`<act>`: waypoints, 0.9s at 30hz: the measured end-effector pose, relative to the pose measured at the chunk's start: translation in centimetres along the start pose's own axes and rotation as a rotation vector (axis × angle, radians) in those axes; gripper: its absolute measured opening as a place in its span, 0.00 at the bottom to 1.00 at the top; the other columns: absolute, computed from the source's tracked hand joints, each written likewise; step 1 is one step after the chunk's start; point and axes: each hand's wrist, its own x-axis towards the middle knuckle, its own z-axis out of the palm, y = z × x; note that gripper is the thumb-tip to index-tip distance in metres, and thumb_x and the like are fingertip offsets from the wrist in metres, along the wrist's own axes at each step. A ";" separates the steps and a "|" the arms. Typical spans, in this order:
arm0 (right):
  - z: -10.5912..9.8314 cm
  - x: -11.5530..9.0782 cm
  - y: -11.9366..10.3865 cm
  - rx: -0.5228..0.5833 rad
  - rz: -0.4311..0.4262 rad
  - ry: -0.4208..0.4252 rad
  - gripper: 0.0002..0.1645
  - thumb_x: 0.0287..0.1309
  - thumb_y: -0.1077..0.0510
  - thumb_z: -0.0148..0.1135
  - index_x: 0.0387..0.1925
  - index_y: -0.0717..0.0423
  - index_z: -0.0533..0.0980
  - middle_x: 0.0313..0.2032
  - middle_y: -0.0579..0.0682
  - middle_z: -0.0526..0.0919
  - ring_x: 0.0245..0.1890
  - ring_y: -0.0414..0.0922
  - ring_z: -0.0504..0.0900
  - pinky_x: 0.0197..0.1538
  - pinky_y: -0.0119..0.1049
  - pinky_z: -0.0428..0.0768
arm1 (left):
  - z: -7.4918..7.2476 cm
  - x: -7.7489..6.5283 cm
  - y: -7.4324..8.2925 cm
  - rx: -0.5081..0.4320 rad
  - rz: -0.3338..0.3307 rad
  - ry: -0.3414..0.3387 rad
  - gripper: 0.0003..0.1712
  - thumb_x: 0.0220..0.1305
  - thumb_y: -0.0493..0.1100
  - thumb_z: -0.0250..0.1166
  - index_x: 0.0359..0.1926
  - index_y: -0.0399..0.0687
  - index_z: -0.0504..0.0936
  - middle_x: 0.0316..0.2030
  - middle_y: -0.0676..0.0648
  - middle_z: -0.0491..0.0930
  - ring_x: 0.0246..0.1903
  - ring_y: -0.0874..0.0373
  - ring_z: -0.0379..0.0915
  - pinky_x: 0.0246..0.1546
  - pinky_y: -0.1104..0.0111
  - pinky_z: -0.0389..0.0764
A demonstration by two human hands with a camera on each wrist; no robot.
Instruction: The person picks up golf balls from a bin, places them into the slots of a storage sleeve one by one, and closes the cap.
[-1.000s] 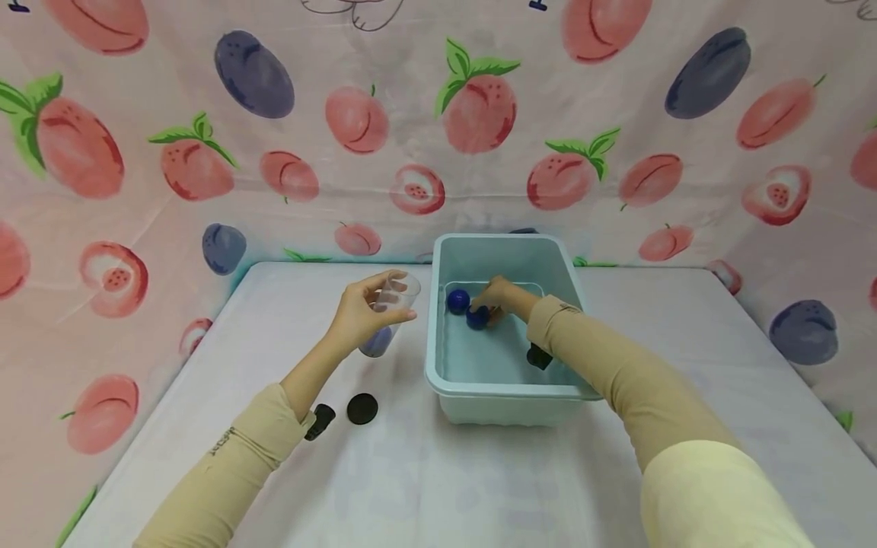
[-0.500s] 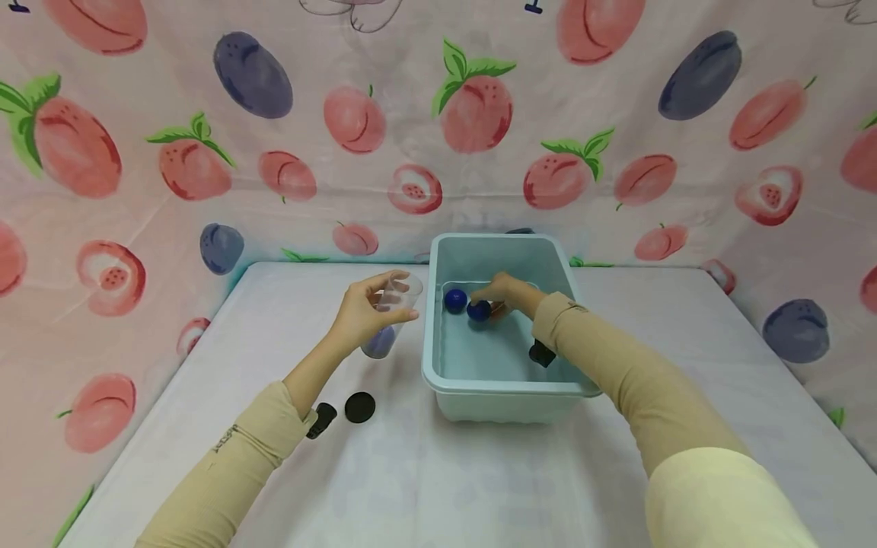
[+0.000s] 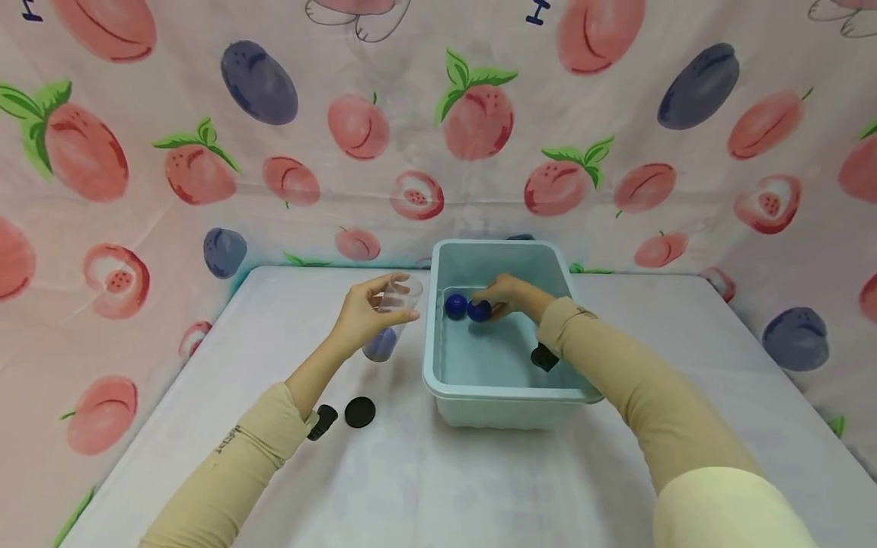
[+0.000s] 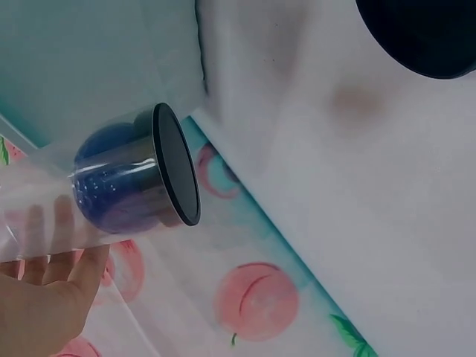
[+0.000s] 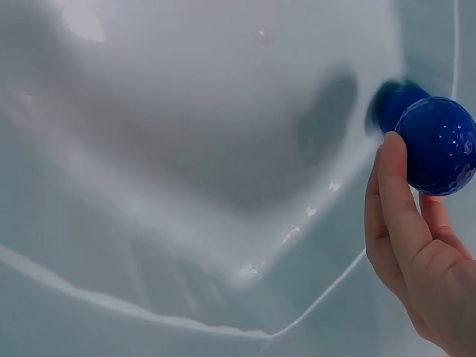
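In the head view, my left hand [image 3: 363,316] grips a clear plastic tube [image 3: 406,286], tilted above the table left of the bin. A blue dimpled ball [image 4: 111,178] sits inside it against its black end cap [image 4: 177,165], seen in the left wrist view. My right hand [image 3: 508,293] reaches into a pale blue-green bin [image 3: 507,393] and pinches a blue golf ball [image 3: 479,310] in its fingertips. A second blue ball [image 3: 455,306] lies just left of it on the bin floor; the right wrist view shows that ball [image 5: 396,103] partly behind the held one.
A round black lid [image 3: 359,412] lies flat on the white table [image 3: 411,487], left of the bin. Small black devices show by the left cuff [image 3: 322,422] and the right cuff [image 3: 544,357]. A fruit-print cloth [image 3: 384,205] hangs behind the table.
My right hand has raised its ball slightly off the bin floor. My left hand keeps the tube at nearly the same place. The head view has tilted a little.
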 end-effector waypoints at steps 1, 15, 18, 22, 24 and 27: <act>-0.1 -0.1 0.0 -0.007 -0.009 -0.004 0.38 0.59 0.60 0.57 0.66 0.71 0.55 0.60 0.70 0.66 0.56 0.58 0.75 0.55 0.41 0.79 | 0.0 0.0 0.0 0.009 0.003 0.003 0.32 0.49 0.37 0.73 0.58 0.45 0.75 0.51 0.38 0.79 0.49 0.45 0.77 0.50 0.57 0.80; -0.5 -1.8 -0.9 0.105 -0.036 -0.039 0.33 0.57 0.59 0.57 0.64 0.66 0.62 0.62 0.65 0.64 0.55 0.56 0.74 0.58 0.44 0.76 | -0.2 0.4 -0.6 0.027 0.017 0.032 0.32 0.49 0.38 0.73 0.58 0.45 0.75 0.52 0.38 0.79 0.51 0.45 0.76 0.52 0.54 0.78; -0.6 -1.8 -0.7 0.110 -0.049 -0.073 0.31 0.59 0.60 0.55 0.63 0.66 0.64 0.65 0.65 0.61 0.58 0.57 0.73 0.60 0.45 0.75 | 0.0 0.7 -0.5 0.026 0.019 0.028 0.32 0.49 0.38 0.73 0.57 0.46 0.76 0.51 0.38 0.80 0.51 0.45 0.77 0.54 0.53 0.76; -0.9 -2.2 -0.6 0.103 -0.068 -0.103 0.29 0.61 0.60 0.52 0.63 0.66 0.65 0.65 0.66 0.60 0.53 0.54 0.75 0.61 0.45 0.73 | 0.2 1.0 -0.4 0.030 0.034 0.025 0.31 0.49 0.38 0.74 0.57 0.45 0.76 0.50 0.38 0.80 0.50 0.45 0.77 0.55 0.52 0.75; -1.0 -2.4 -0.7 0.101 -0.078 -0.114 0.28 0.62 0.60 0.51 0.63 0.67 0.65 0.64 0.66 0.61 0.47 0.50 0.77 0.61 0.45 0.73 | 0.2 1.0 -0.4 0.029 0.038 0.027 0.31 0.49 0.38 0.73 0.57 0.45 0.76 0.50 0.38 0.80 0.50 0.44 0.77 0.55 0.52 0.75; -1.2 -2.8 -0.8 0.117 -0.097 -0.126 0.28 0.64 0.59 0.49 0.63 0.68 0.65 0.61 0.66 0.65 0.39 0.47 0.77 0.61 0.45 0.73 | 0.3 1.2 -0.4 0.027 0.037 0.030 0.31 0.49 0.37 0.74 0.56 0.44 0.76 0.51 0.37 0.80 0.50 0.44 0.77 0.55 0.52 0.75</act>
